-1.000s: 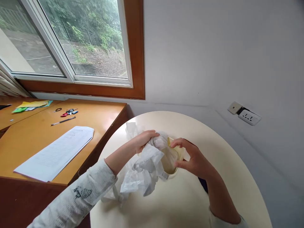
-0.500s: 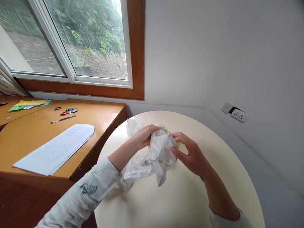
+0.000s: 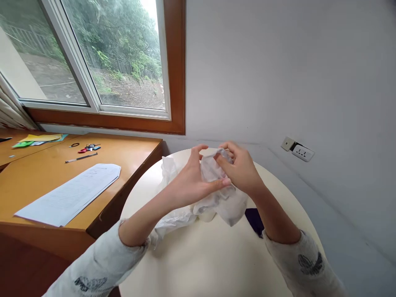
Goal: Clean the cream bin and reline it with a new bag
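Note:
A crumpled white plastic bag [image 3: 232, 206] hangs from my right hand [image 3: 239, 167], whose thumb and fingers pinch its upper edge. My left hand [image 3: 190, 181] is open at the bag's left side, fingers raised and thumb stretched across the front of the plastic. Whether its hidden fingertips touch the bag I cannot tell. More crumpled white plastic [image 3: 175, 218] lies on the round cream table [image 3: 204, 260], behind and below my left forearm. Something pale shows under the bag, too covered to name.
A dark blue flat item [image 3: 254, 220] lies beside my right forearm. On the wooden desk [image 3: 133, 152] at left are paper sheets [image 3: 71, 194], a pen [image 3: 81, 157], keys [image 3: 91, 147] and coloured papers [image 3: 43, 138]. A wall socket [image 3: 303, 152] is at right.
My left hand has let go of the bag and spread its fingers. My right hand has moved up to the bag's top edge. More of the dark blue item now shows.

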Motion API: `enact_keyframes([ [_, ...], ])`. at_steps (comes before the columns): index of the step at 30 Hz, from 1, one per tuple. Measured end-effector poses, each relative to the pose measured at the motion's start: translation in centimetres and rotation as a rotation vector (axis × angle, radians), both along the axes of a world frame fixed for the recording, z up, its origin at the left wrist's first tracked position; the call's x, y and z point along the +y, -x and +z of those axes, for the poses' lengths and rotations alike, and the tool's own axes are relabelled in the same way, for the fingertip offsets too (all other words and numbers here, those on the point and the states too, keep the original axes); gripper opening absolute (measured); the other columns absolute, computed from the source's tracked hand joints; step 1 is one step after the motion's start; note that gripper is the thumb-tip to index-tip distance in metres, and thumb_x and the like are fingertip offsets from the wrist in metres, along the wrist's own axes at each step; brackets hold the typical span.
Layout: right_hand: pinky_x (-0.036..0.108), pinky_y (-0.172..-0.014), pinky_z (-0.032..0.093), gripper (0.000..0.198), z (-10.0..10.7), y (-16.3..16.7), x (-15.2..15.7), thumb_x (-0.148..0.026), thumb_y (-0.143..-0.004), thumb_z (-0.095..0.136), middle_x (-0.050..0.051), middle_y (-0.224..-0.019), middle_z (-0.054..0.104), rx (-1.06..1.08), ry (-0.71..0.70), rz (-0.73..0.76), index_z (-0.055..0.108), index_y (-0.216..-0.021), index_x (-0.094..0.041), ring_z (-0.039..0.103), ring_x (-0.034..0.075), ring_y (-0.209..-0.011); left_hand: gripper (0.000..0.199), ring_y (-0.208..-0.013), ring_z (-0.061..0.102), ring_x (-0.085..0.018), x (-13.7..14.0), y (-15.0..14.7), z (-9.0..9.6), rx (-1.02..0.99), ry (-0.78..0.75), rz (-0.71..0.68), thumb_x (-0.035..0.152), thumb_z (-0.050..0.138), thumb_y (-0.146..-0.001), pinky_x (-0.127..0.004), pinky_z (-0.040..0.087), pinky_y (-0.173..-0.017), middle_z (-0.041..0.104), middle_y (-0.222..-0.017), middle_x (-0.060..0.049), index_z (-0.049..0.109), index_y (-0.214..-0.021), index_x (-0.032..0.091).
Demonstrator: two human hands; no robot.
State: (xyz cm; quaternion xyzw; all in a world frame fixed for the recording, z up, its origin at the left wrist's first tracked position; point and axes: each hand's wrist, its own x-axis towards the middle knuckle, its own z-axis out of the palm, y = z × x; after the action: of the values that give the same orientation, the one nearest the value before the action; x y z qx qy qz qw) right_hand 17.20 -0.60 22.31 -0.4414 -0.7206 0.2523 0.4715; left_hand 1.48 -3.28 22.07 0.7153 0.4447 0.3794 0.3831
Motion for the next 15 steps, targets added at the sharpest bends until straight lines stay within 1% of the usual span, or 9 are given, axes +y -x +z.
enact_keyframes([
  [1, 0.019, -0.044, 0.035, 0.013, 0.5, 0.1, 0.1, -0.034, -0.079, 0.05, -0.005, -0.058, 0.051, -0.046, -0.029, -0.002, 0.052, -0.076, -0.022, 0.046, 0.009, -0.05, 0.072, -0.083, 0.057, -0.017, 0.0, -0.3, 0.1, 0.014, -0.013, -0.006, 0.035, 0.065, -0.069, -0.028, 0.047, -0.072, 0.055, -0.104, -0.005, 0.024, -0.128, 0.027],
  [3, 0.019, -0.045, 0.032, 0.011, 1.6, -0.3, 0.6, -0.032, -0.078, 0.05, -0.006, -0.058, 0.05, -0.116, -0.066, -0.012, 0.053, -0.077, -0.022, 0.043, 0.009, -0.049, 0.052, -0.076, 0.057, -0.015, 0.8, -0.4, 0.2, 0.02, -0.042, -0.009, 0.027, 0.058, -0.073, -0.025, 0.046, -0.065, 0.058, -0.094, -0.002, 0.036, -0.121, 0.024],
  [5, 0.019, -0.045, 0.031, 0.012, 2.5, -1.2, 1.3, -0.034, -0.077, 0.051, -0.006, -0.056, 0.048, -0.175, -0.042, 0.009, 0.054, -0.078, -0.022, 0.041, 0.008, -0.048, 0.027, -0.069, 0.056, -0.013, 2.2, 0.2, 0.3, 0.036, -0.079, -0.021, 0.021, 0.049, -0.074, -0.022, 0.043, -0.06, 0.058, -0.082, 0.001, 0.051, -0.102, 0.019],
  [7, 0.02, -0.045, 0.031, 0.017, 3.2, -2.4, 2.1, -0.038, -0.075, 0.055, -0.006, -0.057, 0.048, -0.26, 0.02, 0.056, 0.056, -0.08, -0.022, 0.042, 0.009, -0.049, 0.014, -0.063, 0.052, -0.012, 3.7, 1.3, 0.5, 0.113, -0.121, 0.005, 0.019, 0.044, -0.074, -0.021, 0.04, -0.056, 0.055, -0.067, 0.002, 0.056, -0.079, 0.016],
  [9, 0.021, -0.048, 0.032, 0.026, 3.6, -3.8, 2.9, -0.043, -0.068, 0.062, -0.004, -0.062, 0.051, -0.385, 0.06, 0.084, 0.059, -0.084, -0.023, 0.047, 0.011, -0.054, 0.013, -0.057, 0.049, -0.01, 4.7, 2.6, 0.8, 0.226, -0.139, 0.08, 0.017, 0.044, -0.072, -0.02, 0.036, -0.052, 0.05, -0.058, 0.003, 0.054, -0.064, 0.015],
  [11, 0.023, -0.052, 0.035, 0.036, 3.8, -5.1, 3.5, -0.044, -0.058, 0.071, 0.0, -0.071, 0.057, -0.508, 0.056, 0.069, 0.062, -0.087, -0.024, 0.053, 0.015, -0.064, 0.013, -0.055, 0.05, -0.01, 5.4, 3.8, 1.3, 0.28, -0.121, 0.128, 0.018, 0.046, -0.071, -0.019, 0.035, -0.05, 0.051, -0.055, 0.003, 0.052, -0.059, 0.016],
  [12, 0.024, -0.054, 0.036, 0.038, 3.9, -5.7, 3.8, -0.043, -0.055, 0.073, 0.001, -0.075, 0.059, -0.557, 0.046, 0.051, 0.063, -0.087, -0.025, 0.054, 0.017, -0.069, 0.013, -0.055, 0.05, -0.01, 5.5, 4.3, 1.5, 0.283, -0.105, 0.142, 0.018, 0.047, -0.07, -0.019, 0.035, -0.05, 0.052, -0.055, 0.003, 0.053, -0.059, 0.016],
  [14, 0.026, -0.055, 0.036, 0.03, 3.9, -6.7, 4.4, -0.039, -0.056, 0.074, 0.003, -0.075, 0.061, -0.617, 0.036, -0.009, 0.066, -0.079, -0.024, 0.055, 0.019, -0.07, 0.012, -0.055, 0.052, -0.01, 5.7, 5.1, 2.0, 0.236, -0.069, 0.153, 0.019, 0.048, -0.069, -0.02, 0.037, -0.051, 0.053, -0.055, 0.003, 0.053, -0.059, 0.016],
  [15, 0.026, -0.053, 0.035, 0.021, 3.9, -7.2, 4.6, -0.038, -0.059, 0.072, 0.003, -0.07, 0.061, -0.632, 0.044, -0.04, 0.065, -0.072, -0.023, 0.055, 0.018, -0.065, 0.012, -0.055, 0.053, -0.01, 5.7, 5.4, 2.2, 0.197, -0.049, 0.155, 0.019, 0.049, -0.069, -0.02, 0.038, -0.053, 0.054, -0.055, 0.003, 0.053, -0.058, 0.015],
])
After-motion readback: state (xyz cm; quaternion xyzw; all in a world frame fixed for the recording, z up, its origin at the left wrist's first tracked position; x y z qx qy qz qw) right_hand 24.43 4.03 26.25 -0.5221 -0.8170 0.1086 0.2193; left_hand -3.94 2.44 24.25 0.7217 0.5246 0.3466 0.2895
